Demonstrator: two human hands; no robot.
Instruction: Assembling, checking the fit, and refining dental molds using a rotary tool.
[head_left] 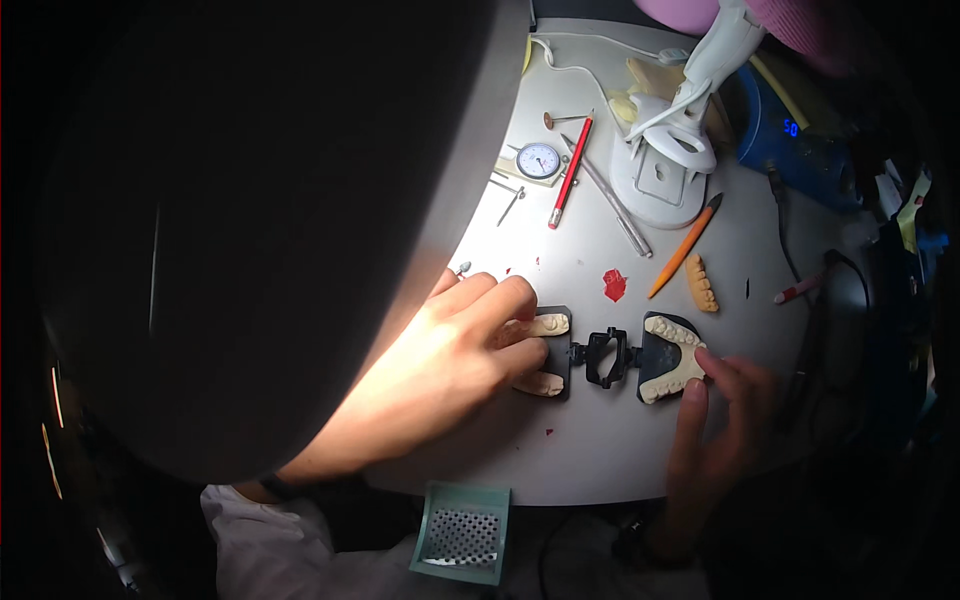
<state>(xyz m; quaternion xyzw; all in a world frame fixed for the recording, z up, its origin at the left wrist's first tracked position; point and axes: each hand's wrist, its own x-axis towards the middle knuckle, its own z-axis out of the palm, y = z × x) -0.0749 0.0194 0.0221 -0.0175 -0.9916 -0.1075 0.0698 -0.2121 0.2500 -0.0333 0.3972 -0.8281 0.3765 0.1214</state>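
A black hinged articulator (606, 358) lies spread flat on the grey-white table, with a cream dental cast mounted on each plate. My left hand (455, 350) has its fingers curled over the left dental cast (545, 326) and grips it; the hand covers most of that cast. The right dental cast (668, 374), a horseshoe arch of teeth, lies face up. Against its outer edge rest the thumb and a fingertip of my right hand (728, 405), fingers apart. Part of that hand is in shadow.
A large dark shade (250, 220) blocks the left. Beyond the articulator lie a tan row of teeth (702, 284), an orange pointed tool (684, 247), a red pencil (571, 172), a silver pen (608, 197) and a dial gauge (538, 160). A white lamp base (655, 185) stands behind; a green tray (428, 530) sits at the near edge.
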